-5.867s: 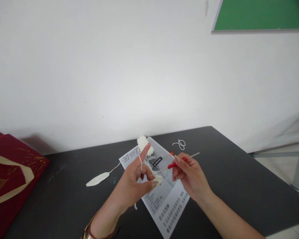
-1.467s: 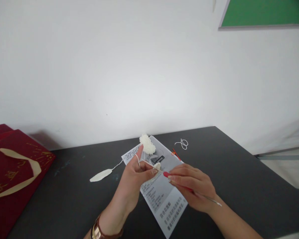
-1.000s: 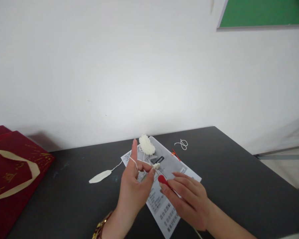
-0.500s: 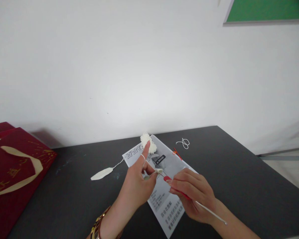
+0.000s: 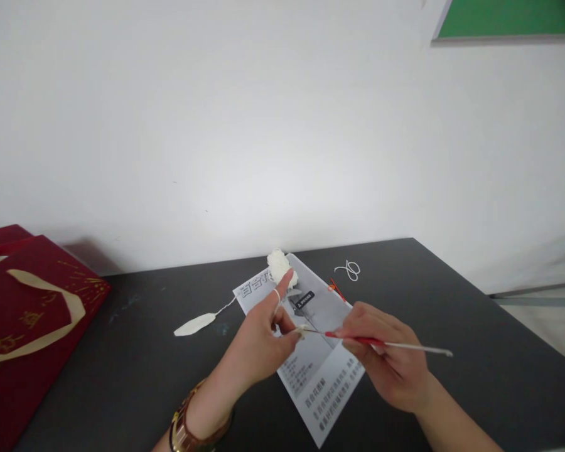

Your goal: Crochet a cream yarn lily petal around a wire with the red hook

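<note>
My left hand (image 5: 263, 339) pinches a small piece of white crochet work (image 5: 301, 329) between thumb and fingers, its index finger raised with white yarn (image 5: 277, 298) looped round it. In my right hand (image 5: 388, 355) is a crochet hook (image 5: 370, 341) with a red grip, held nearly level. Its thin metal tip reaches the crochet work; whether it passes through a stitch is too small to tell. Behind the raised finger lies a ball of white yarn (image 5: 277, 263). Both hands are over a printed sheet (image 5: 320, 402).
A leaf-shaped white crochet piece (image 5: 195, 325) with a yarn tail lies left on the dark table (image 5: 160, 383). Right of the sheet are a small orange-red item (image 5: 338, 289) and a loose white yarn end (image 5: 351, 270). A red gift bag (image 5: 47, 314) stands at far left, a white wall behind.
My right hand has moved slightly right and turned the hook to nearly level, drawing its tip back a little. The left hand keeps its pinch; its index finger leans further right.
</note>
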`<state>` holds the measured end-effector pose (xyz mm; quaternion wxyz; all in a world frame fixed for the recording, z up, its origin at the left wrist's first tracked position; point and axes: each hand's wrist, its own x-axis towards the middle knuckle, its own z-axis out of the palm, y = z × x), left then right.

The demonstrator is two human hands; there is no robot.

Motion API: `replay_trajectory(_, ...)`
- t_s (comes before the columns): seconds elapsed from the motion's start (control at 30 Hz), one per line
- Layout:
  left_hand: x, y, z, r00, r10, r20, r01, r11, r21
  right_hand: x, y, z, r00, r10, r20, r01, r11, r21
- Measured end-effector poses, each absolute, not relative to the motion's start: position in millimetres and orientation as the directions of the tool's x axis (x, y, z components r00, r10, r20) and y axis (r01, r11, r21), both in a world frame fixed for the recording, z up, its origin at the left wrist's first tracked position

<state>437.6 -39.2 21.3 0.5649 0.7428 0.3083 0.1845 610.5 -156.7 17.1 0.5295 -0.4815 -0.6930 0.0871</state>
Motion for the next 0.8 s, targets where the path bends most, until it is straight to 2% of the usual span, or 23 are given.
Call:
replay_trajectory(0.13,434,-38,23,0.786,0.604,-0.13,0.249,-0.116,0.962,614,-154,16,0.207,0.869,0.449,0.33,0.37,-0.868)
replay_trajectory(0.27,433,-39,29,0.821,0.538,-0.193,0.253,-0.039,0.967,617,-150,14,0.27,0.908,0.319,0.137,0.292,-0.947)
replay_trajectory(0.5,431,-40,34,0.86,0.449,-0.242,0.279,-0.018,0.96,625,-142,12,0.263,0.943,0.202,-0.082,0.231,-0.97)
replay_trajectory(0.7,434,-40,27,0.828,0.528,-0.19,0.225,-0.002,0.974,621,-131,3,0.257,0.963,-0.081,-0.458,0.047,-0.887)
replay_trajectory(0.8,437,-38,25,0.809,0.565,-0.163,0.175,0.033,0.984,618,-126,-4,0.22,0.957,-0.187,-0.572,-0.028,-0.82)
